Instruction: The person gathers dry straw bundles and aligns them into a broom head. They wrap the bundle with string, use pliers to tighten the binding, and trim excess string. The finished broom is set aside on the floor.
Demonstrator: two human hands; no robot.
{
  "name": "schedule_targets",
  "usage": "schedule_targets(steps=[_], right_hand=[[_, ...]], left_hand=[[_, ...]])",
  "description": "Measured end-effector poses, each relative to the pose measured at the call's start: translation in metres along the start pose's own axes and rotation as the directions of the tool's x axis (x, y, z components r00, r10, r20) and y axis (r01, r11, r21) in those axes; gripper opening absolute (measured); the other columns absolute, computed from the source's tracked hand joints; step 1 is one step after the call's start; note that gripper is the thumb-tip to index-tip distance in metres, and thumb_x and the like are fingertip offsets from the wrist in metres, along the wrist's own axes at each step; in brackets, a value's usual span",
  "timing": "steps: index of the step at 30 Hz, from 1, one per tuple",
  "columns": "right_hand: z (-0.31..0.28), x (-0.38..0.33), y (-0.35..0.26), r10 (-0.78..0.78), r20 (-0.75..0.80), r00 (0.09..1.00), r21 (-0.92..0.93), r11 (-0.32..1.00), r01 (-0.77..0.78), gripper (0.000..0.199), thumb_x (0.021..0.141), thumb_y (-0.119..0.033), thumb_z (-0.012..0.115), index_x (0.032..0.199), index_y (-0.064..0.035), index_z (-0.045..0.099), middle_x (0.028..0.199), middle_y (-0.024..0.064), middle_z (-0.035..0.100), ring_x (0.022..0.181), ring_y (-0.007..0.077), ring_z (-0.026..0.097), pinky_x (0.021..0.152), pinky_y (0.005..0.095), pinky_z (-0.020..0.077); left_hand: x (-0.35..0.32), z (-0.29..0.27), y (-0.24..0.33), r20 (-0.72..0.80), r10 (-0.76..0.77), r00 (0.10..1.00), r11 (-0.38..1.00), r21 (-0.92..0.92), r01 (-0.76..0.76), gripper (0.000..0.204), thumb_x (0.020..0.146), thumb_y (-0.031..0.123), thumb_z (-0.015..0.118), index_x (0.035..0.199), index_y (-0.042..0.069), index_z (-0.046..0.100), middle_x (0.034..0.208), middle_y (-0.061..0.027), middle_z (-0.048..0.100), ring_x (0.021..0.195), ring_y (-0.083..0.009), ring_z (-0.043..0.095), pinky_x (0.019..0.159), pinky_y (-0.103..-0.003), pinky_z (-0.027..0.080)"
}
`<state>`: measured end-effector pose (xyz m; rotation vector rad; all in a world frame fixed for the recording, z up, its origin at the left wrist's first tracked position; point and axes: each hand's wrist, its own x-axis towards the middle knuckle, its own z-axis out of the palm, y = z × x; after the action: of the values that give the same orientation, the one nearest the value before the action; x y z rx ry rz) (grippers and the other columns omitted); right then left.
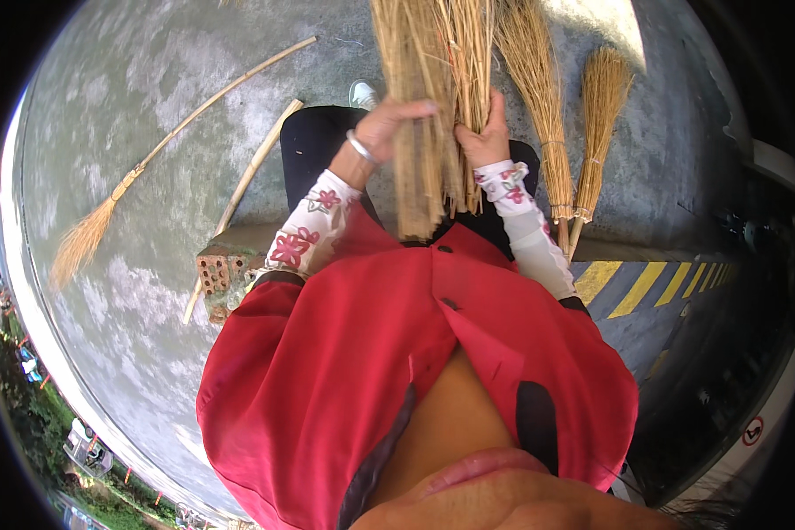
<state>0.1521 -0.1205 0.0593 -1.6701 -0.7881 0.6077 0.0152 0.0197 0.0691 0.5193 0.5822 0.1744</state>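
My left hand [387, 129], with a bangle at the wrist, is closed around a loose bundle of dry straw stalks [406, 57]. The thumb lies across its front, and the other fingers are hidden behind the stalks. This bundle's lower end is smeared by motion. Close beside it, my right hand [486, 137] grips a second bundle of straw stalks [473, 62], its thumb pressed against the near side. Both bundles stand upright in front of my lap, their cut ends toward me and their tops running out past the upper edge.
Two straw brooms [552, 150] [599, 132] lie at the right, beside a yellow-and-black striped edge [636, 290]. On the concrete at the left are a long-handled broom [115, 203] and a bare wooden pole [254, 168]. Hollow bricks [216, 272] are by my left elbow.
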Motion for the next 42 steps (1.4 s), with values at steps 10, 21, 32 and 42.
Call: schedule_targets(steps=[10,21,32,42], right_hand=[[-0.012,0.011,0.013,0.011,-0.023,1.000,-0.049,0.999,-0.012,0.073,0.072,-0.008,0.075,0.138,-0.0064,0.042,0.115,0.0167,0.065,0.104,0.0252,0.064,0.090,0.0361,0.0504],[-0.069,0.040,0.002,0.207,0.067,0.976,0.022,0.978,-0.209,0.094,0.073,-0.004,0.079,0.150,0.0086,0.025,0.137,0.0243,0.051,0.101,0.0264,0.065,0.088,0.0322,0.0536],[-0.222,0.038,0.056,-0.100,-0.159,0.982,-0.675,0.737,-0.035,0.078,0.076,-0.003,0.068,0.147,-0.0163,0.037,0.114,0.0198,0.069,0.081,0.0353,0.072,0.074,0.0423,0.0596],[-0.395,0.006,0.097,-0.094,-0.099,0.991,-0.853,0.520,-0.036,0.081,0.074,0.002,0.064,0.150,-0.0160,0.041,0.125,0.0171,0.065,0.109,0.0331,0.066,0.093,0.0377,0.0521]], left_hand=[[0.011,0.011,-0.005,-0.060,-0.068,0.996,0.997,0.026,0.070,0.031,0.086,-0.008,0.066,0.116,-0.002,0.059,0.101,-0.0140,0.069,0.093,-0.0275,0.071,0.078,-0.038,0.061],[-0.001,-0.002,0.030,0.173,-0.093,0.980,0.993,-0.060,0.105,0.032,0.086,-0.006,0.067,0.115,0.001,0.056,0.094,-0.0094,0.065,0.080,-0.0245,0.064,0.068,-0.037,0.057],[-0.081,-0.073,0.139,0.146,-0.032,0.989,0.977,0.211,0.001,0.053,0.088,-0.006,0.063,0.134,0.008,0.041,0.087,-0.0052,0.053,0.063,-0.0092,0.053,0.055,-0.026,0.044],[-0.178,-0.129,0.196,-0.166,0.275,0.947,0.871,0.459,-0.172,0.038,0.082,-0.003,0.072,0.114,0.005,0.052,0.075,-0.0033,0.056,0.055,-0.0131,0.053,0.052,-0.029,0.046]])
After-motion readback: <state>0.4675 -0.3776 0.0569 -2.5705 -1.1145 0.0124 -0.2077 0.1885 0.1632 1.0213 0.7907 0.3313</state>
